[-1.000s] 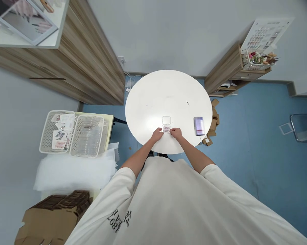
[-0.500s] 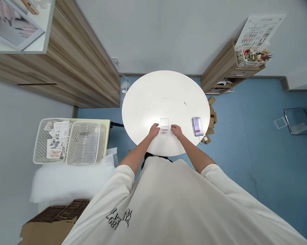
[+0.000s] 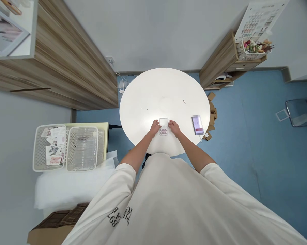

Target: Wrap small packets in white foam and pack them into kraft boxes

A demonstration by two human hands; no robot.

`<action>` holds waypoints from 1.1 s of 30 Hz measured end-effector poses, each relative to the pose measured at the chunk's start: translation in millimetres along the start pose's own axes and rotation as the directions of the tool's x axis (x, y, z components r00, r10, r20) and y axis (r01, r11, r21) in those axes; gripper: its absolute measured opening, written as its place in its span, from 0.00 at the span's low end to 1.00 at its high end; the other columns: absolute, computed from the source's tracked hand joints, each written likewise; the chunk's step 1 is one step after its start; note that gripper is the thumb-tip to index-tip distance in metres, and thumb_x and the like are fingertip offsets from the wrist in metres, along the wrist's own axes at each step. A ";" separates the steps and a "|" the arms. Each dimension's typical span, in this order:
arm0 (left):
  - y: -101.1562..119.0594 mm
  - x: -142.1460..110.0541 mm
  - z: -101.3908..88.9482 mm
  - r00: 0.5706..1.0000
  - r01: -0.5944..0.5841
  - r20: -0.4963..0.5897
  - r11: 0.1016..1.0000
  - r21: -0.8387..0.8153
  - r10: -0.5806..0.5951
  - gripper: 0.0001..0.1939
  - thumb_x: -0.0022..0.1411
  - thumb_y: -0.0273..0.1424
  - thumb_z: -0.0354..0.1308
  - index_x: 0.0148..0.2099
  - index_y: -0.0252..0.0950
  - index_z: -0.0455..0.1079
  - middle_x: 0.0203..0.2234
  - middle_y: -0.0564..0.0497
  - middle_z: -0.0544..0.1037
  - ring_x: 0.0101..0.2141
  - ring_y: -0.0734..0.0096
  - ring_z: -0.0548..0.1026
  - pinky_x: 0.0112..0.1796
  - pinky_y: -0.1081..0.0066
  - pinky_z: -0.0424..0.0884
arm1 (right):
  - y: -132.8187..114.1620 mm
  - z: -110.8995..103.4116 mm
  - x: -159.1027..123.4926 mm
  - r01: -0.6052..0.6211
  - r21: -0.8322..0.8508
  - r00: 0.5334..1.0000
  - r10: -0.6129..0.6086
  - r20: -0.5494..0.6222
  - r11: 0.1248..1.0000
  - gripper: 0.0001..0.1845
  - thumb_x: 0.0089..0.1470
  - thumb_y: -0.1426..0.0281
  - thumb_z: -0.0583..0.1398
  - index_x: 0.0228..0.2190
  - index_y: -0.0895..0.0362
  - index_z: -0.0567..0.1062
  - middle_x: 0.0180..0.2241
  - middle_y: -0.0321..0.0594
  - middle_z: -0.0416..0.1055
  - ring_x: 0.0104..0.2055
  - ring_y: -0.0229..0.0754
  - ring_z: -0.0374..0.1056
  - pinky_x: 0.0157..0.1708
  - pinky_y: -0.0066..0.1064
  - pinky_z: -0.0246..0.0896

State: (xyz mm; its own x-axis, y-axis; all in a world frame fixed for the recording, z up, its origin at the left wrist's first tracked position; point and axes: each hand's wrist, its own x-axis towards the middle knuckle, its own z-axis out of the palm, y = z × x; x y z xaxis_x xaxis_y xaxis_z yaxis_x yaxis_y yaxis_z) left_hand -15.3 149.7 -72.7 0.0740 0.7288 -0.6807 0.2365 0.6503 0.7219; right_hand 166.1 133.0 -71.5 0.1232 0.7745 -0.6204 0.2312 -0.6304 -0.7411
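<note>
A small clear plastic box [image 3: 164,131] lies unfolded on the white round table [image 3: 166,85], near its front edge. Two rows of small pinkish pieces that look like press-on nails show in its near half. Its clear lid [image 3: 164,121] is hinged on the far side. My left hand [image 3: 155,128] has its fingers curled at the lid's left edge. On the opposite edge, the fingers of my right hand [image 3: 174,127] bend in the same way. Exact finger contact is too small to see fully.
A phone [image 3: 197,124] with a cable lies on the table's right side. To the left, white baskets hold cards [image 3: 55,149] and stacked clear boxes [image 3: 83,149]. Wooden cabinets [image 3: 76,58] stand behind left and right. Flattened cardboard [image 3: 212,112] is on the floor.
Both hands have shifted forward from beside the box's middle to the sides of its lid, the right one also moving inward. The lid looks shorter, as if tilted up. The camera view shifted slightly.
</note>
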 end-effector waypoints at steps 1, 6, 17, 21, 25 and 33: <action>1.4 0.0 -1.7 1.000 -0.008 -0.005 1.000 -0.005 0.008 0.36 0.58 0.25 0.57 0.68 0.41 0.56 0.62 0.39 0.68 0.55 0.60 0.74 0.49 0.63 0.73 | -2.0 -1.0 -0.9 0.000 0.009 1.000 0.000 0.002 1.000 0.34 0.52 0.71 0.56 0.61 0.57 0.67 0.57 0.48 0.72 0.54 0.45 0.71 0.54 0.38 0.67; 7.9 -4.5 -9.3 0.994 -0.107 -0.011 0.992 0.072 0.108 0.38 0.56 0.22 0.57 0.69 0.40 0.57 0.56 0.42 0.72 0.53 0.62 0.76 0.49 0.67 0.73 | -9.7 -5.9 -5.7 0.065 0.017 0.997 -0.066 0.036 0.998 0.39 0.48 0.72 0.57 0.63 0.54 0.65 0.56 0.46 0.72 0.53 0.46 0.71 0.52 0.40 0.68; -33.2 -35.1 -11.0 0.982 -0.186 0.000 0.977 0.106 0.187 0.30 0.55 0.19 0.55 0.60 0.37 0.67 0.59 0.42 0.72 0.59 0.60 0.71 0.58 0.59 0.68 | 24.4 -2.3 -34.6 0.105 -0.039 0.987 -0.100 0.122 0.994 0.37 0.50 0.73 0.56 0.63 0.54 0.66 0.59 0.47 0.69 0.58 0.46 0.68 0.58 0.41 0.64; -43.4 -53.7 -12.5 0.954 -0.286 0.020 0.892 0.350 0.298 0.29 0.58 0.20 0.52 0.62 0.37 0.66 0.63 0.41 0.67 0.63 0.57 0.66 0.62 0.57 0.62 | 38.3 -1.1 -47.8 0.208 -0.302 0.976 -0.178 0.125 0.930 0.33 0.54 0.74 0.54 0.62 0.56 0.68 0.61 0.48 0.67 0.58 0.48 0.67 0.60 0.42 0.62; -51.2 -72.5 -9.5 0.886 -0.463 0.230 0.732 0.499 0.404 0.30 0.58 0.20 0.52 0.63 0.39 0.66 0.67 0.43 0.62 0.67 0.54 0.59 0.66 0.54 0.55 | 46.6 2.5 -60.3 0.377 -0.562 0.926 -0.284 0.249 0.736 0.34 0.57 0.76 0.53 0.65 0.56 0.65 0.64 0.50 0.62 0.62 0.52 0.62 0.61 0.45 0.60; -63.7 -85.6 -5.2 0.884 -0.467 0.349 0.617 0.634 0.312 0.34 0.58 0.23 0.55 0.67 0.38 0.61 0.73 0.44 0.48 0.69 0.45 0.52 0.66 0.46 0.50 | 46.0 9.5 -72.9 0.422 -0.797 0.906 -0.210 0.367 0.432 0.39 0.59 0.76 0.52 0.71 0.55 0.53 0.70 0.51 0.52 0.67 0.60 0.52 0.59 0.49 0.57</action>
State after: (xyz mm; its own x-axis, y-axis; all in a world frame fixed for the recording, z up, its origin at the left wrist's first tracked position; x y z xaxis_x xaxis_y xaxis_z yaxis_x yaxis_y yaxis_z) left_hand -41.7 47.0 -59.8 0.4768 0.7721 -0.4201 0.7251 -0.0753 0.6846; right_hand 158.6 47.0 -62.8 -0.2908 0.8153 -0.5007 0.9210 0.0967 -0.3773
